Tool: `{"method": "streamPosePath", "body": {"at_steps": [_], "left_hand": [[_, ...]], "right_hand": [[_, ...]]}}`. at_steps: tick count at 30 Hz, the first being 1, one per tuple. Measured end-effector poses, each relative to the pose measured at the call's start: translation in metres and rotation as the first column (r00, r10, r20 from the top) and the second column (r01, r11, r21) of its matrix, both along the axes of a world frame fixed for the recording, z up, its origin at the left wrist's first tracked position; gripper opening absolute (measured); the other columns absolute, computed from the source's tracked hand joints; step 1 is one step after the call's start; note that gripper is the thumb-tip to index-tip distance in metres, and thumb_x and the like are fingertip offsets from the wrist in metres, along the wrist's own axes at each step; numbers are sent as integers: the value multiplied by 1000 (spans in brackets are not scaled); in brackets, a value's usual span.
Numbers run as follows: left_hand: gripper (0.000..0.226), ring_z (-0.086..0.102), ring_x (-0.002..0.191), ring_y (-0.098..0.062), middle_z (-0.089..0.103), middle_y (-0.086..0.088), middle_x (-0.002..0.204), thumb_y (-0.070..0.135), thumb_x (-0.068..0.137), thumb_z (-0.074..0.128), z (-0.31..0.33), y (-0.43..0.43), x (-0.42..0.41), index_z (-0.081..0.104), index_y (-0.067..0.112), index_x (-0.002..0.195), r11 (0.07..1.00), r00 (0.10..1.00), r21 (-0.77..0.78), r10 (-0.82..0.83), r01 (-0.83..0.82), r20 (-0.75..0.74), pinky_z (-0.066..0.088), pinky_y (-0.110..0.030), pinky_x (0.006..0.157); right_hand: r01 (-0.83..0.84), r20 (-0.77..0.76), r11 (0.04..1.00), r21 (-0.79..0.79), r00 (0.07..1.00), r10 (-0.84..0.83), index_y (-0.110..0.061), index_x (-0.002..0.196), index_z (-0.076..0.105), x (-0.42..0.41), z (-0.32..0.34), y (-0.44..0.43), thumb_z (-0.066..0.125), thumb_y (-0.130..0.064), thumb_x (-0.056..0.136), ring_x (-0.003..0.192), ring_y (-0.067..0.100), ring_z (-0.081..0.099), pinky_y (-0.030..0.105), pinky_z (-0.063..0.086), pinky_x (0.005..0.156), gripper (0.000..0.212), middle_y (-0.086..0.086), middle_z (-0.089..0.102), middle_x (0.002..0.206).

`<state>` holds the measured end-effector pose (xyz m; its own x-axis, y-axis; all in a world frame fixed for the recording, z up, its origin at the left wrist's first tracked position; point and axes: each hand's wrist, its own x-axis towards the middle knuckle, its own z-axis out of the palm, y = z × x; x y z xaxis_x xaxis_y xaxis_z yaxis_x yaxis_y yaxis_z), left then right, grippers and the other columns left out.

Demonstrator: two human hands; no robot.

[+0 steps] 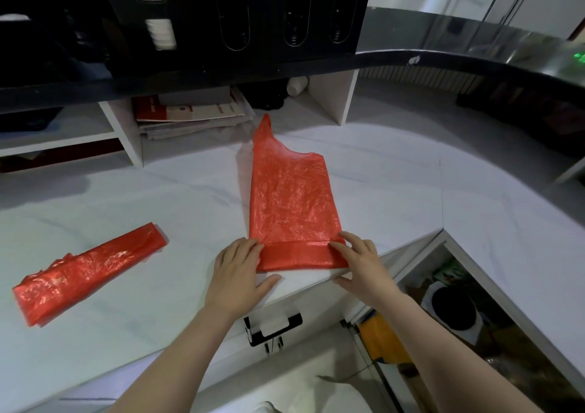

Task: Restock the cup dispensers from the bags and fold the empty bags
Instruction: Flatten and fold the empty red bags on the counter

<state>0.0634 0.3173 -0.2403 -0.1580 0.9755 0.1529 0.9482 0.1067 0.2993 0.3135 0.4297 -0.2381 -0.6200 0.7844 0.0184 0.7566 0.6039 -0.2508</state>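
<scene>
A red plastic bag (pixel 291 197) lies flat and lengthwise on the white marble counter (pixel 395 191), its near end turned over into a narrow fold. My left hand (pixel 239 268) pinches the fold's left end. My right hand (pixel 361 260) pinches its right end. A second red bag (pixel 85 270), folded into a long strip, rests at the left of the counter. The black cup dispenser (pixel 240 17) stands on the dark raised ledge at the back, with white cups (pixel 160 33) showing in its left slots.
Under the ledge a white shelf holds a stack of papers (pixel 190 115) and a white bottle (pixel 297 85). The counter's front edge runs just below my hands, with a black drawer handle (pixel 273 328). An open compartment (pixel 459 311) with clutter lies low at the right.
</scene>
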Motion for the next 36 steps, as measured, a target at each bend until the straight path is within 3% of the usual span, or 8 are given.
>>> {"method": "streamPosePath", "body": {"at_steps": [7,13,19,22,27,30,33,36], "left_hand": [[80,44,123,-14,51,9,133,77,75,35,-3,-16,-17,49,26,135,994,994,-11,-111,111,16,26,-35,107],[85,36,128,-11,44,14,137,80,70,42,-2,-14,-20,39,33,141,994,991,-52,-88,93,99,20,-32,109],[54,44,118,-10,53,17,123,55,77,66,3,-10,-17,54,35,126,999,974,37,-14,6,226,26,-30,102],[62,40,117,-6,50,20,122,59,72,69,8,-10,-20,51,39,128,999,965,1,-32,32,262,23,-27,101],[46,59,101,-9,63,17,102,39,74,76,14,-2,-23,59,34,117,997,891,16,65,-81,449,42,-40,99],[36,63,94,-11,71,11,92,32,78,74,9,7,-19,58,31,111,974,852,10,191,-224,487,40,-45,98],[35,65,88,-8,72,10,88,33,78,73,1,10,-16,54,35,108,955,826,33,239,-296,510,38,-44,98],[40,62,82,-4,68,14,84,37,80,70,-4,10,-16,49,35,113,951,835,54,240,-305,495,29,-32,93]], "right_hand": [[-19,-192,993,117,981,41,-14,115,67,13,5,-14,73,-14,81,103,26,56,30,43,90,35,2,65,116],[20,-157,1000,8,987,-19,-21,127,58,11,12,-13,61,-19,91,112,16,45,16,27,93,37,-6,57,124],[149,-261,966,-213,944,-203,-22,108,67,6,11,-3,62,-16,88,95,10,47,16,35,83,22,-7,50,102],[225,-257,937,-267,920,-294,-19,100,66,-2,10,6,58,-23,91,89,12,53,23,42,79,12,-5,52,97],[304,-208,910,-281,907,-367,-19,91,60,-8,5,17,51,-41,94,76,12,52,32,48,68,23,-2,54,87],[345,-188,898,-274,896,-401,-22,88,58,-14,5,19,48,-46,94,72,11,55,33,50,66,26,-4,57,81],[432,-194,855,-287,848,-494,-25,86,57,-19,7,23,49,-48,92,69,9,56,36,52,65,25,-10,59,75],[480,-103,850,-218,854,-509,-27,80,52,-23,7,22,49,-51,90,63,10,56,34,52,59,26,-9,58,69]]}}
